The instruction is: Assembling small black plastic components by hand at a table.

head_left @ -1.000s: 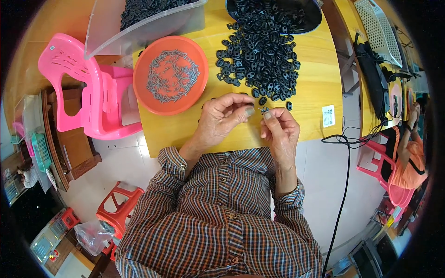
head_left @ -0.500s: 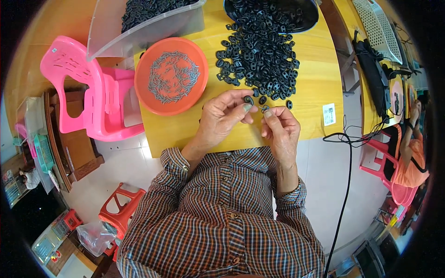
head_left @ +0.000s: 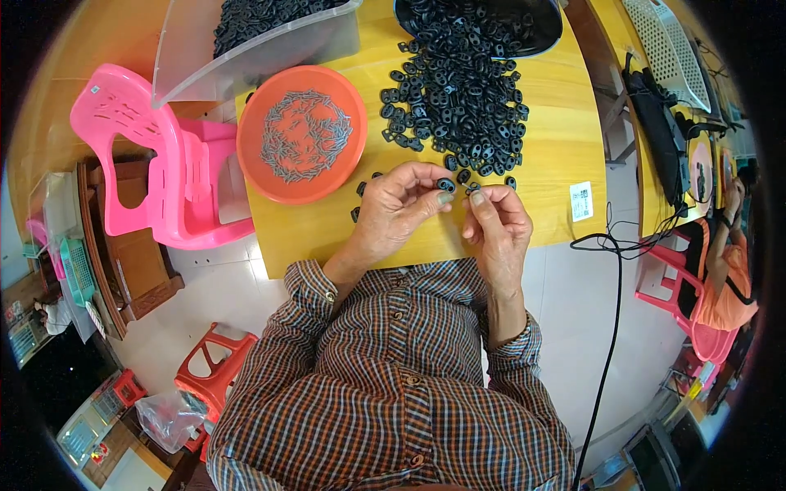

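My left hand (head_left: 399, 206) pinches a small black oval plastic piece with two holes (head_left: 445, 186) between thumb and fingers. Close beside it, my right hand (head_left: 498, 222) has its thumb and forefinger closed on a small dark piece (head_left: 473, 188) with a thin shiny bit; its exact kind is too small to tell. Beyond both hands spreads a heap of similar black two-hole pieces (head_left: 463, 106), with a few loose ones at its near edge. Several more black pieces (head_left: 361, 189) lie left of my left hand, partly hidden by it.
An orange bowl (head_left: 250, 168) of small grey metal screws or pins stands at left on the yellow table (head_left: 565, 123). Behind it is a clear plastic bin (head_left: 327, 42) of black pieces. A dark basin (head_left: 544, 41) lies behind the heap. A pink chair (head_left: 196, 176) stands left; another person sits at far right.
My left hand has shifted slightly right and turned, so the holes of its black piece show. Black pieces left of it have come into view. My right hand has barely moved.
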{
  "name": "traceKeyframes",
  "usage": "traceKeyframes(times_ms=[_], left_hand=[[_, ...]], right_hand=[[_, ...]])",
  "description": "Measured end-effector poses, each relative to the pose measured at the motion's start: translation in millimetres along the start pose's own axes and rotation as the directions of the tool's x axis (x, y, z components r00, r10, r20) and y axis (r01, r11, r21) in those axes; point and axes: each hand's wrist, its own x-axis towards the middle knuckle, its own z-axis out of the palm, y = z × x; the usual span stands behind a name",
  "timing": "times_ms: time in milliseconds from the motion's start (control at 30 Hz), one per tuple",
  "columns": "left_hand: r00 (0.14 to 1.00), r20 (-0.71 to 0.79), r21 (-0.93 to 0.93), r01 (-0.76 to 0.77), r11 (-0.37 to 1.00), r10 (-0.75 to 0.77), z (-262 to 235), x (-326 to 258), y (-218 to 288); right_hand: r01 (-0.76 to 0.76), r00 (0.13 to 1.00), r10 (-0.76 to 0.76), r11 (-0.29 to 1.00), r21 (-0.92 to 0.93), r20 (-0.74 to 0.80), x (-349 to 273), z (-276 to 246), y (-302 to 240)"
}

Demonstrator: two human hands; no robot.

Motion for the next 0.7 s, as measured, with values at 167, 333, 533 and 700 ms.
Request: traceKeyframes(times_ms=[167,333,533,700], left_hand=[[0.999,0.011,0.054,-0.039,0.998,0.039,0.2,0.2,-7.0],[0.998,-0.022,0.21,-0.055,0.976,0.061,3.1,0.7,-4.6],[0.991,-0.051,0.314,-0.105,0.943,0.127,6.7,0.5,-4.7],[0.99,-0.075,0.352,-0.082,0.932,0.115,9.7,-0.7,-4.3]], right_hand=[[0.032,0.999,-0.032,0.998,0.046,0.005,1.0,1.6,1.6],[0.059,0.998,-0.059,0.997,0.047,0.004,2.4,-0.8,4.2],[0.052,0.998,-0.051,0.998,0.044,-0.026,3.1,-0.6,2.0],[0.063,0.998,-0.062,0.997,0.042,-0.02,2.7,-0.6,2.6]])
